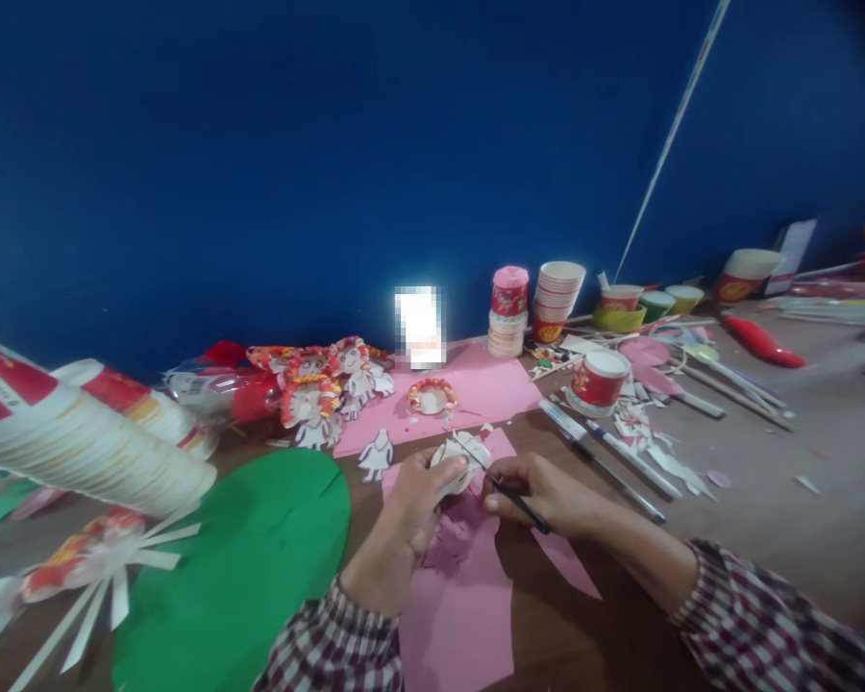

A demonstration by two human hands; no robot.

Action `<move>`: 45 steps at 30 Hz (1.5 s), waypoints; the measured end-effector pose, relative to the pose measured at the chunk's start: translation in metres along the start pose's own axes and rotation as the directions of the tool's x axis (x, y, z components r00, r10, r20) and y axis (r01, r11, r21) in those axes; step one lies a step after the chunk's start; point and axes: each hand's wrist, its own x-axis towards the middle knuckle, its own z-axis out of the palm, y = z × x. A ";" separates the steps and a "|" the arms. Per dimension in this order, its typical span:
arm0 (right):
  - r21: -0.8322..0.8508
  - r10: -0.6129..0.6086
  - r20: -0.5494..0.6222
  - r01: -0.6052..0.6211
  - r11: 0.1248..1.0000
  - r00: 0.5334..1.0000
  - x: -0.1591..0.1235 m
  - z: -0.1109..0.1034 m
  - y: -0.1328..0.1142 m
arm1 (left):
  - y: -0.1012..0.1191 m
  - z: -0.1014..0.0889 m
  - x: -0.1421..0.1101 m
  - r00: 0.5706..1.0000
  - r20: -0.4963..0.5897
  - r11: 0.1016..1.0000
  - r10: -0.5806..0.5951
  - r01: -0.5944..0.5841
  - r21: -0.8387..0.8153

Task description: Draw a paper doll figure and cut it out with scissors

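Observation:
In my left hand (412, 500) is a white paper piece (468, 452) with an uneven rim, pinched between thumb and fingers. My right hand (548, 485) grips a slim tool with a dark handle (517, 502); its thin pale tip lies across the paper piece, and its exact kind is unclear. Under both hands runs a pink paper sheet (461, 634), with a crumpled pink paper scrap (449, 541) below the left fingers. A small white paper dress cutout (376, 455) lies left of my left hand. Behind the hands sits a red and yellow ring (432, 396).
Leaning paper cups (108, 452) and a green oval sheet (259, 567) take up the left. Paper figures (352, 360) stand farther back. Rightward are a red cup (600, 383), pens (630, 459) and paper scraps. Stacked cups (558, 298) stand near a blue wall (332, 144).

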 end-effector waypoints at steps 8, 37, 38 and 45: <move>-0.002 -0.015 0.000 0.015 1.000 1.000 0.000 0.000 0.002 | -0.003 -0.003 0.003 1.000 0.006 1.000 -0.003 0.003 -0.007; 0.176 0.001 0.072 -0.014 0.984 0.997 -0.002 -0.002 -0.001 | 0.003 0.000 -0.001 0.998 -0.006 0.998 -0.063 0.063 -0.002; 0.182 -0.001 0.071 -0.012 0.983 0.997 -0.001 -0.002 -0.001 | 0.003 0.000 -0.002 0.998 -0.003 0.998 -0.061 0.061 -0.003; 0.324 -0.017 0.148 -0.032 0.946 0.989 -0.002 -0.001 0.005 | 0.004 0.001 -0.003 0.997 0.049 0.998 -0.064 0.065 -0.020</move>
